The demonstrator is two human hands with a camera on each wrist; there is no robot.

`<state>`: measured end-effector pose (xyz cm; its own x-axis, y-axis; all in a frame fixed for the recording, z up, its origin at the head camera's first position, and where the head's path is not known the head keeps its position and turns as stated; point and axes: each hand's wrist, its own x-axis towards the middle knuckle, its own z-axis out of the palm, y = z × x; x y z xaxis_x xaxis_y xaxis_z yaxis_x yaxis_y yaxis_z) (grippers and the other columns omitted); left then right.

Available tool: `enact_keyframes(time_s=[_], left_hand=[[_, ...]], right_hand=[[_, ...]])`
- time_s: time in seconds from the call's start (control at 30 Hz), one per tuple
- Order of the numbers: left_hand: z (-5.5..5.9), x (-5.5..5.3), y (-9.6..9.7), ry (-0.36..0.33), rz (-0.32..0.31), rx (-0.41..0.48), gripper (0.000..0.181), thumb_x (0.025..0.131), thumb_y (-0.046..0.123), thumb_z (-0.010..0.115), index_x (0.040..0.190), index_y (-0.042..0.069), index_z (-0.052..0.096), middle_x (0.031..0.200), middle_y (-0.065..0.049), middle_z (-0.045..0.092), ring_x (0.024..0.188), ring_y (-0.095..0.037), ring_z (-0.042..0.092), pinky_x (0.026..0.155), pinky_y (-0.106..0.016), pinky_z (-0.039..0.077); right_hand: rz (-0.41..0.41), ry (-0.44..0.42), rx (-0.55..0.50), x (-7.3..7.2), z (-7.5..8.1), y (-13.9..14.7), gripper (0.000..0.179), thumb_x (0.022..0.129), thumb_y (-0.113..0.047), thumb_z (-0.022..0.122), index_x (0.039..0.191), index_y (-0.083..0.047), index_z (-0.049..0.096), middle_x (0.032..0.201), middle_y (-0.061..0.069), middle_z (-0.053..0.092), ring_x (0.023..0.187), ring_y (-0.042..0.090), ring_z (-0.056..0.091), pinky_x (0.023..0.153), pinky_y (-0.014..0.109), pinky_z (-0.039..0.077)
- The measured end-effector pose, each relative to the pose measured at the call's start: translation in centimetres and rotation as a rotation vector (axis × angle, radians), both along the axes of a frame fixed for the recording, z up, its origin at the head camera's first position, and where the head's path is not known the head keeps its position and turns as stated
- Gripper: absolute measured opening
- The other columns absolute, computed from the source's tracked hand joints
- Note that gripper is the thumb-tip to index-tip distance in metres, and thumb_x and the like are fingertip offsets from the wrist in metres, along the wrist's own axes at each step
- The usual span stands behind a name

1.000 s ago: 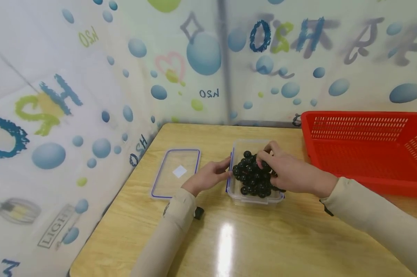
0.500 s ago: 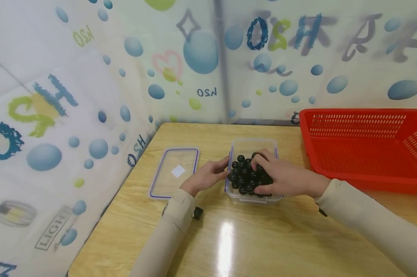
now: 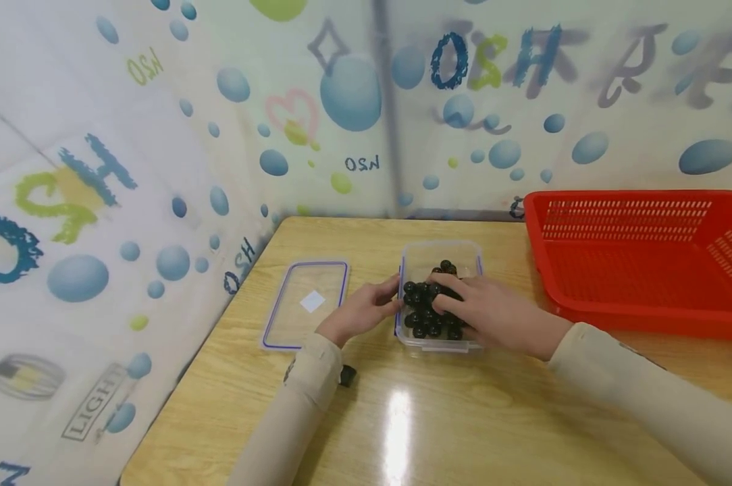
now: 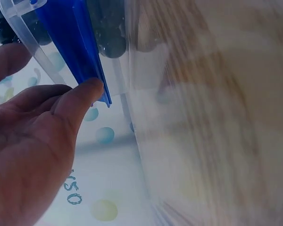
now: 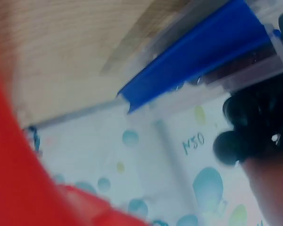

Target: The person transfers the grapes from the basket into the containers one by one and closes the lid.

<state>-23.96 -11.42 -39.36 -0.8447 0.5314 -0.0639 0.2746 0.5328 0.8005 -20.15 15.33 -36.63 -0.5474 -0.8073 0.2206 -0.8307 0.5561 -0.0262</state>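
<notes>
A bunch of black grapes (image 3: 423,317) lies in a clear plastic food container (image 3: 445,250) with blue latches. My right hand (image 3: 493,314) reaches in from the right and holds the bunch, its fingers bent over the grapes and its thumb hidden beneath. In the right wrist view, one fingertip touches the grapes (image 5: 250,125) beside a blue latch (image 5: 198,52). My left hand (image 3: 362,310) steadies the container's left side with fingers extended. The left wrist view has its thumb against the blue latch (image 4: 75,42) and another finger close to the rim.
The container's clear lid (image 3: 293,290), edged in blue and bearing a white label, lies flat at the left. A red slotted plastic basket (image 3: 633,317) stands at the right. Patterned walls border the wooden table (image 3: 366,432) behind and at the left.
My right hand has turned and sunk lower over the grapes, and the bunch has shifted in the container, with some grapes now showing behind the hand. My left hand stays at the container's side.
</notes>
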Motion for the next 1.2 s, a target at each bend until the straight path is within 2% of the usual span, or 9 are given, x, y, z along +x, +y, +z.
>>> enact_keyframes(time_s=[0.1, 0.17, 0.27, 0.37, 0.43, 0.57, 0.73, 0.93, 1.2], left_hand=[[-0.1, 0.0, 0.1, -0.001, 0.005, -0.007, 0.057, 0.103, 0.022, 0.054, 0.153, 0.007, 0.032, 0.157, -0.008, 0.027, 0.140, -0.021, 0.031, 0.114, -0.034, 0.024], [-0.1, 0.1, 0.2, -0.005, 0.008, -0.008, 0.057, 0.103, 0.022, 0.053, 0.153, 0.006, 0.031, 0.157, -0.008, 0.026, 0.141, -0.021, 0.029, 0.114, -0.034, 0.022], [-0.2, 0.1, 0.2, -0.009, 0.005, -0.001, 0.057, 0.103, 0.021, 0.053, 0.153, 0.005, 0.031, 0.157, -0.009, 0.025, 0.142, -0.021, 0.029, 0.114, -0.033, 0.022], [-0.3, 0.1, 0.1, -0.010, 0.005, -0.008, 0.057, 0.103, 0.021, 0.053, 0.153, 0.005, 0.030, 0.158, -0.009, 0.025, 0.142, -0.021, 0.029, 0.114, -0.034, 0.022], [-0.3, 0.1, 0.1, -0.013, 0.007, -0.017, 0.057, 0.103, 0.022, 0.052, 0.154, 0.007, 0.030, 0.158, -0.007, 0.025, 0.141, -0.021, 0.029, 0.114, -0.034, 0.022], [-0.4, 0.0, 0.1, 0.002, 0.003, -0.035, 0.056, 0.104, 0.023, 0.051, 0.154, 0.009, 0.030, 0.157, -0.006, 0.027, 0.141, -0.022, 0.029, 0.115, -0.034, 0.022], [-0.2, 0.1, 0.1, 0.023, -0.012, -0.028, 0.056, 0.103, 0.018, 0.051, 0.153, 0.003, 0.030, 0.157, -0.011, 0.026, 0.142, -0.024, 0.029, 0.115, -0.034, 0.022], [0.1, 0.2, 0.3, 0.040, -0.004, -0.070, 0.054, 0.102, 0.015, 0.049, 0.151, 0.001, 0.032, 0.156, -0.012, 0.028, 0.142, -0.026, 0.028, 0.115, -0.036, 0.021], [0.2, -0.2, 0.3, 0.029, 0.024, -0.067, 0.051, 0.102, 0.016, 0.045, 0.150, 0.003, 0.036, 0.155, -0.008, 0.032, 0.141, -0.027, 0.030, 0.115, -0.038, 0.023]], right_hand=[[0.035, -0.035, -0.028, 0.0, -0.1, 0.3, 0.058, 0.077, -0.014, 0.085, 0.122, -0.023, 0.050, 0.151, 0.009, 0.031, 0.114, 0.035, 0.056, 0.092, 0.052, 0.050], [0.040, -0.077, -0.041, 0.2, -0.1, 0.5, 0.063, 0.080, -0.013, 0.082, 0.132, -0.025, 0.048, 0.153, 0.007, 0.027, 0.118, 0.036, 0.053, 0.094, 0.052, 0.049], [0.009, -0.187, -0.070, 0.7, 0.3, 0.6, 0.083, 0.087, -0.018, 0.075, 0.153, -0.026, 0.025, 0.156, 0.006, 0.025, 0.122, 0.036, 0.051, 0.096, 0.051, 0.048], [-0.052, -0.283, -0.114, 1.0, 0.5, 0.6, 0.091, 0.094, -0.025, 0.068, 0.159, -0.020, 0.004, 0.159, 0.006, 0.022, 0.118, 0.032, 0.055, 0.096, 0.046, 0.048], [-0.058, -0.293, -0.118, 0.9, 0.5, 0.6, 0.087, 0.095, -0.027, 0.067, 0.159, -0.015, 0.009, 0.157, 0.009, 0.026, 0.117, 0.030, 0.057, 0.095, 0.044, 0.050], [-0.026, -0.219, -0.035, 0.6, 0.5, 0.7, 0.071, 0.095, -0.025, 0.067, 0.155, -0.011, 0.032, 0.152, 0.012, 0.034, 0.107, 0.031, 0.061, 0.088, 0.041, 0.054], [0.005, -0.214, 0.003, 0.3, 1.1, 0.8, 0.064, 0.094, -0.023, 0.068, 0.152, -0.014, 0.041, 0.149, 0.009, 0.041, 0.093, 0.028, 0.066, 0.085, 0.042, 0.055], [0.007, -0.291, 0.006, -0.1, 1.1, 0.7, 0.060, 0.095, -0.022, 0.067, 0.150, -0.018, 0.044, 0.150, 0.006, 0.041, 0.115, 0.032, 0.059, 0.092, 0.047, 0.050], [-0.040, -0.344, 0.040, 0.0, 1.1, 0.2, 0.054, 0.100, -0.022, 0.058, 0.151, -0.014, 0.042, 0.154, 0.008, 0.037, 0.129, 0.035, 0.047, 0.102, 0.051, 0.042]])
